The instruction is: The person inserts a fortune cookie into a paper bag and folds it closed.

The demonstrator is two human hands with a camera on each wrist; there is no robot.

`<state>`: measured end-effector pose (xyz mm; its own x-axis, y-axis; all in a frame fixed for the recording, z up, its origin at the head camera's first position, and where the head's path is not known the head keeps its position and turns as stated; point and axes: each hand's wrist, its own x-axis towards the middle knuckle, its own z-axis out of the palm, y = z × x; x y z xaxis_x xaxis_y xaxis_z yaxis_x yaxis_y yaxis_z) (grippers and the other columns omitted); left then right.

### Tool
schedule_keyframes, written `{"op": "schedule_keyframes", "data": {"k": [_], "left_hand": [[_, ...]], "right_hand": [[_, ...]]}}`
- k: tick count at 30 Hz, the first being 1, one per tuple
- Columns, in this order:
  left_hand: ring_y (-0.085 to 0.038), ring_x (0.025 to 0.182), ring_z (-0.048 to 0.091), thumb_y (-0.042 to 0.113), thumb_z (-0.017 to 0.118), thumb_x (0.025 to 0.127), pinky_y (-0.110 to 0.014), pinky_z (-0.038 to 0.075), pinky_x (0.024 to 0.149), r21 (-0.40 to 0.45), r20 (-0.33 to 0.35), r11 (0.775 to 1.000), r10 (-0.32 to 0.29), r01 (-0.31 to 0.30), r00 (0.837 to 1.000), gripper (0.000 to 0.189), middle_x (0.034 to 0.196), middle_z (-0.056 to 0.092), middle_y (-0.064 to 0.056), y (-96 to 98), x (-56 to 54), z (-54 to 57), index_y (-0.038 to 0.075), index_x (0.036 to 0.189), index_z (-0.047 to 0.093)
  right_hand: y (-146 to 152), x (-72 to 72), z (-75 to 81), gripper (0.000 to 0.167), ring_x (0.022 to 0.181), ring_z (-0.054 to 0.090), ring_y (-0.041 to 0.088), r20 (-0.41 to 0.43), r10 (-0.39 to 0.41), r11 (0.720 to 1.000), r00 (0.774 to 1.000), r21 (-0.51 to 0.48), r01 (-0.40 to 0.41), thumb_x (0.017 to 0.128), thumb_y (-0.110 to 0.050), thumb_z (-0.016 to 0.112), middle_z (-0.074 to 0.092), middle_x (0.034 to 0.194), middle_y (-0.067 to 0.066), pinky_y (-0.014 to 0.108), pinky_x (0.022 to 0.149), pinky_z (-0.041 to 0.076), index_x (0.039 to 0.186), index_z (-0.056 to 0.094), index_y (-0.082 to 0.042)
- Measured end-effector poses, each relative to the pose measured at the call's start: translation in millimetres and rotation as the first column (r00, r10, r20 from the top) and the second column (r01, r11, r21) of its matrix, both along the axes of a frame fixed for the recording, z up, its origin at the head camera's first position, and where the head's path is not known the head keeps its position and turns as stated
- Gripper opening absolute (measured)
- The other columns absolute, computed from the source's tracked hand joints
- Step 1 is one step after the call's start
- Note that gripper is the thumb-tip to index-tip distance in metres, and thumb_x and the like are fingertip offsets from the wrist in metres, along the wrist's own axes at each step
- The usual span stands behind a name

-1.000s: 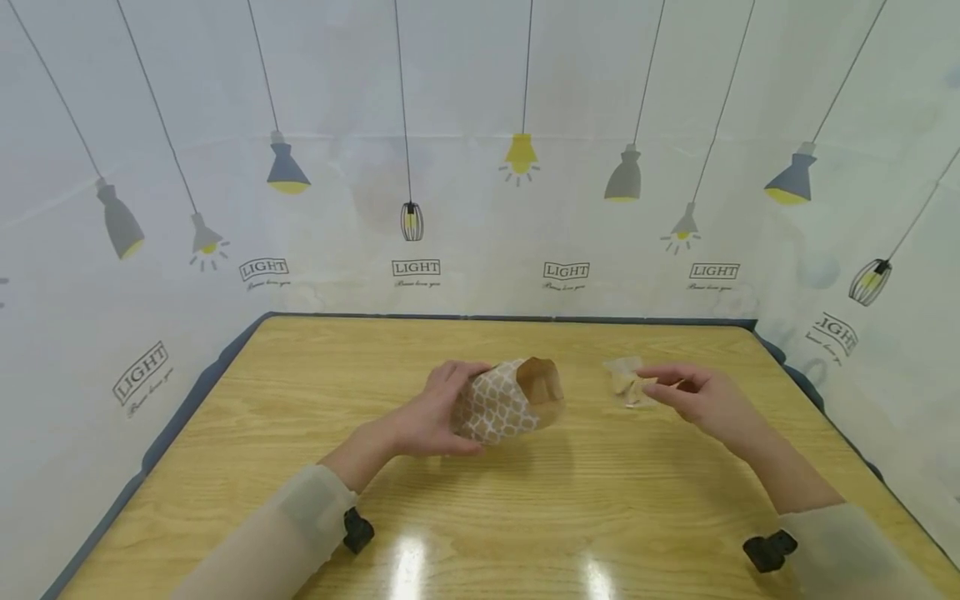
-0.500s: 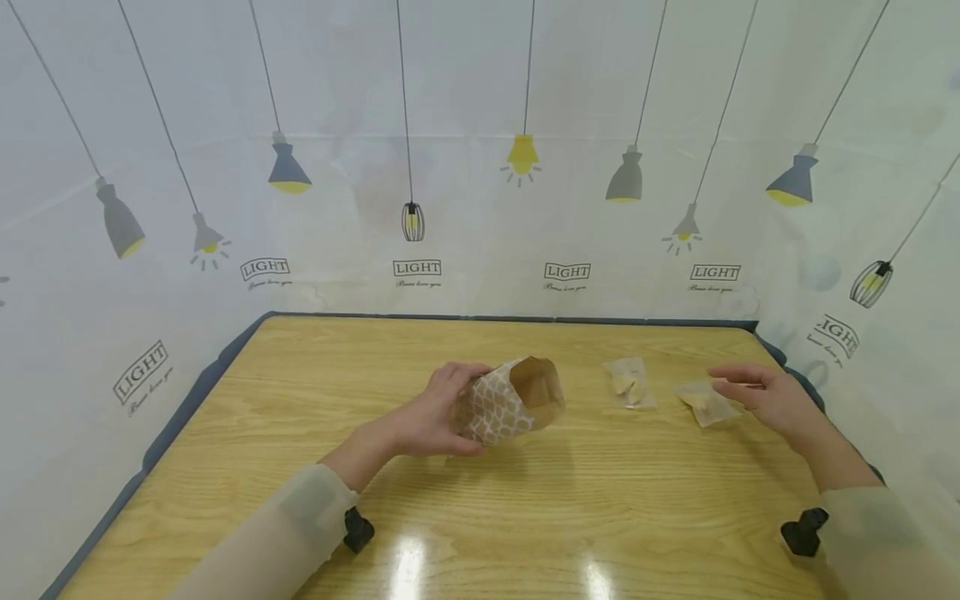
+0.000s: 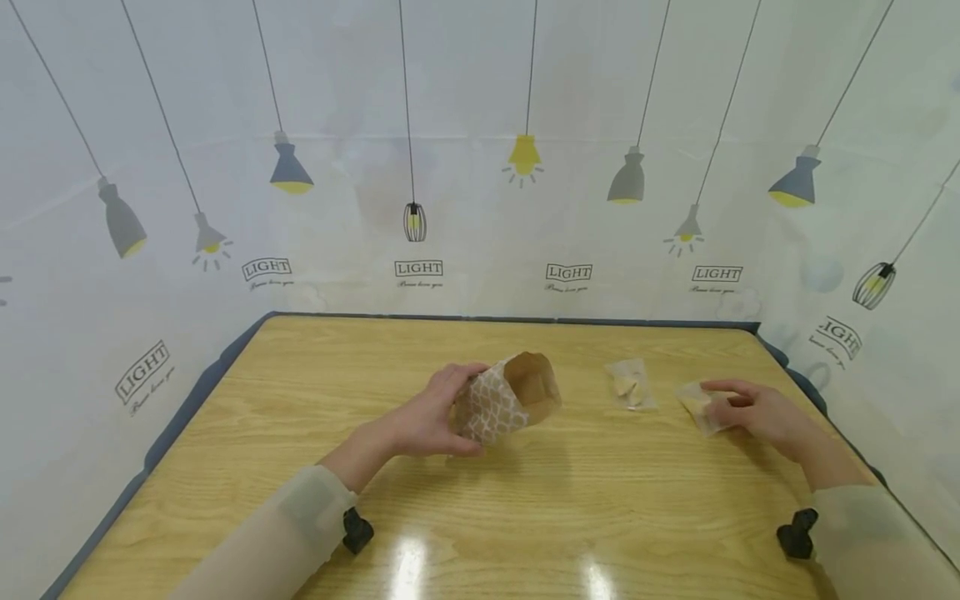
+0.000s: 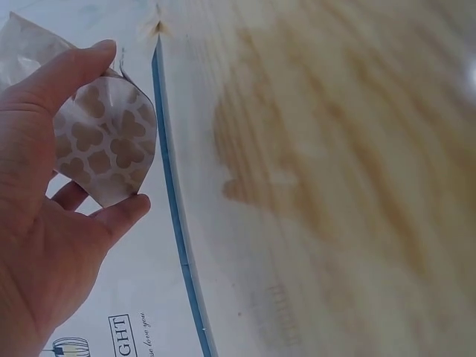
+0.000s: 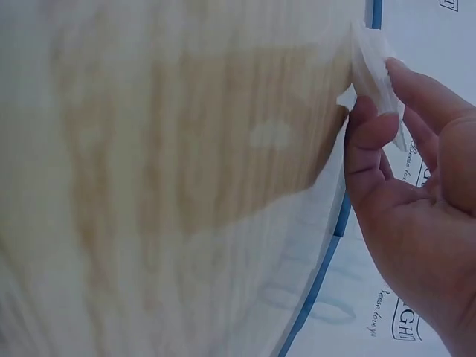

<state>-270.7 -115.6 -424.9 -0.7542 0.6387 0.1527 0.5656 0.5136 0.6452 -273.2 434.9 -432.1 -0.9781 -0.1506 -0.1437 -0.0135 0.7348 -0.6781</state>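
My left hand (image 3: 429,414) grips a small brown paper bag (image 3: 487,410) with a white lattice print. The bag is tilted, and its mouth faces right and stands wide apart. In the left wrist view, thumb and fingers wrap the patterned bag (image 4: 104,137). At the table's right, my right hand (image 3: 765,417) pinches a small clear packet (image 3: 696,407) with something pale yellow in it. The right wrist view shows that packet (image 5: 377,71) between thumb and fingers. Another clear packet (image 3: 631,384), holding pale yellow pieces, lies between the bag and the right hand.
A light wood table (image 3: 525,517) spreads beneath both hands. Behind and beside it hangs a pale backdrop (image 3: 480,208) printed with lamps. Each sleeve carries a small black mount (image 3: 357,531) near the wrist.
My right hand has moved right, from beside the left packet to the right one, then lowered and closed its fingers on it. The left hand keeps the bag in place, its mouth turned slightly.
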Motion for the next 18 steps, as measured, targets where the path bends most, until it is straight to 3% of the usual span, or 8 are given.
{"op": "schedule_keyframes", "data": {"k": [4,8,14,18], "left_hand": [[-0.032,0.151,0.039,0.025,0.098,0.081,-0.059,0.040,0.128,0.003,-0.001,1.000,0.001,-0.001,1.000,0.113,0.164,0.040,-0.014,-0.2,0.4,0.5,0.014,0.169,0.029],[-0.032,0.150,0.040,0.026,0.098,0.081,-0.059,0.040,0.128,0.004,0.008,1.000,-0.001,0.001,1.000,0.114,0.163,0.040,-0.014,0.0,0.7,0.4,0.013,0.169,0.028],[-0.032,0.150,0.040,0.027,0.098,0.081,-0.058,0.040,0.128,0.005,0.016,1.000,0.002,-0.002,1.000,0.115,0.163,0.039,-0.014,-0.2,0.6,-0.9,0.013,0.170,0.027],[-0.032,0.150,0.040,0.026,0.099,0.080,-0.059,0.040,0.128,0.011,0.023,1.000,0.011,-0.011,1.000,0.116,0.164,0.039,-0.014,-1.0,0.7,-0.2,0.012,0.170,0.027]], "right_hand": [[-1.0,2.1,0.9,0.066,0.104,0.067,0.013,0.012,0.021,1.000,1.000,-0.004,-0.021,0.110,-0.030,0.069,0.061,0.143,0.034,0.030,0.080,0.062,0.162,0.046,0.004],[-3.8,5.8,2.0,0.065,0.088,0.064,0.014,0.003,0.006,1.000,1.000,-0.019,-0.006,0.108,-0.031,0.072,0.067,0.125,0.018,0.031,0.073,0.060,0.159,0.051,0.002],[-16.7,13.1,11.4,0.068,0.090,0.066,0.014,-0.068,-0.033,0.999,0.997,-0.037,0.031,0.106,-0.044,0.073,0.071,0.124,0.003,0.033,0.074,0.059,0.160,0.055,-0.005],[-34.0,17.8,20.2,0.068,0.097,0.069,0.008,-0.106,-0.030,0.998,0.994,-0.064,0.024,0.107,-0.047,0.071,0.072,0.131,0.004,0.035,0.080,0.061,0.160,0.056,-0.008]]}}
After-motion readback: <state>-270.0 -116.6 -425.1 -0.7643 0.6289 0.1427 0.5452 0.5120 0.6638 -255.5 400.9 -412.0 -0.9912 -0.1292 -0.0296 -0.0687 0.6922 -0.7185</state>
